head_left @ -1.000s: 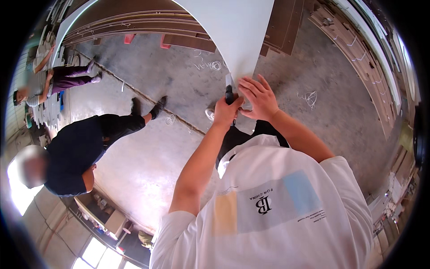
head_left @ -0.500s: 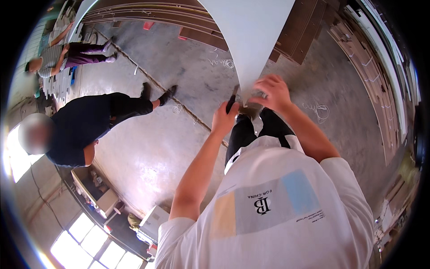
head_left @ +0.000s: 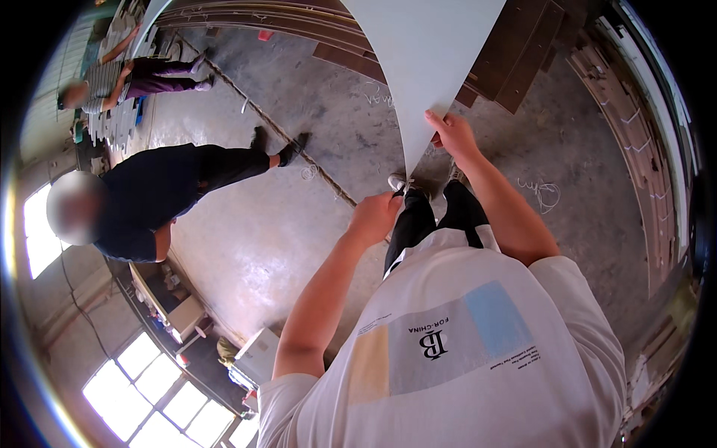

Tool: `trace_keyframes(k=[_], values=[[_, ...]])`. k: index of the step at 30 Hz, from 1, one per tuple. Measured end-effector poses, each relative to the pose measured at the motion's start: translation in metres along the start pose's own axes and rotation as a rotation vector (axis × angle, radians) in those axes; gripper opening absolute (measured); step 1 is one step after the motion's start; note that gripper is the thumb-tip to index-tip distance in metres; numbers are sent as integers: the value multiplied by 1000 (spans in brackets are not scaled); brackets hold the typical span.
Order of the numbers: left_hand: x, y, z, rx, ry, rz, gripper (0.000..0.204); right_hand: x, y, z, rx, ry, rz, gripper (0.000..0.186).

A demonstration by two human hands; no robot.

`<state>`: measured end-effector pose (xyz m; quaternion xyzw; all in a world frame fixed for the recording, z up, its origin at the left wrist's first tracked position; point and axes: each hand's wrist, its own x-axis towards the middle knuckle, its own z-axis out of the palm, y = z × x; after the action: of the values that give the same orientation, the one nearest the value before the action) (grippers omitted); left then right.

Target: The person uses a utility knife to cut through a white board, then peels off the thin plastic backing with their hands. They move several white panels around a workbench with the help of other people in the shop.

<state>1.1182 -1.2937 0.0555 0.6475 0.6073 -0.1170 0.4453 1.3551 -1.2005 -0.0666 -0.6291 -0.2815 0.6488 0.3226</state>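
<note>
A large white panel (head_left: 433, 60) reaches toward me from the top of the view and narrows to a corner in front of my legs. My right hand (head_left: 457, 139) is closed on the panel's right edge, with the thumb and fingers at the rim. At the narrow end, my left hand (head_left: 376, 219) is wrapped round a narrow black-handled tool (head_left: 400, 192). Most of that tool is hidden by the hand, so its exact kind cannot be made out. Its visible part meets or nearly meets the panel's corner.
Brown boards (head_left: 515, 56) lie beyond the panel, and strapped board stacks (head_left: 631, 142) line the right side. A person in dark clothes (head_left: 153, 187) stands at left; another in a striped shirt (head_left: 104, 82) is farther off. A dark seam (head_left: 276, 128) crosses the concrete floor.
My right hand, raised with fingers apart near the corner, now grips the panel's edge. My left hand has drawn slightly nearer me, and the black-handled tool has turned toward the corner.
</note>
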Motion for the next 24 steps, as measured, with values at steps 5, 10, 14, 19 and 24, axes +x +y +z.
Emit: trace_keyframes(k=[5,10,14,19,24], values=[[3,0,-1,-21,-22,-32,38,-2,-2,1,27,8,19,51],[-8,6,2,30,18,-47,40,-4,-1,2,54,30,-4,51],[-6,5,9,-7,26,-90,40,-3,-1,4,43,57,-17,51],[-6,7,16,-11,63,-114,39,-4,-2,4,68,50,-4,51],[-3,5,23,-30,88,-121,37,-5,-3,6,86,55,-6,51]])
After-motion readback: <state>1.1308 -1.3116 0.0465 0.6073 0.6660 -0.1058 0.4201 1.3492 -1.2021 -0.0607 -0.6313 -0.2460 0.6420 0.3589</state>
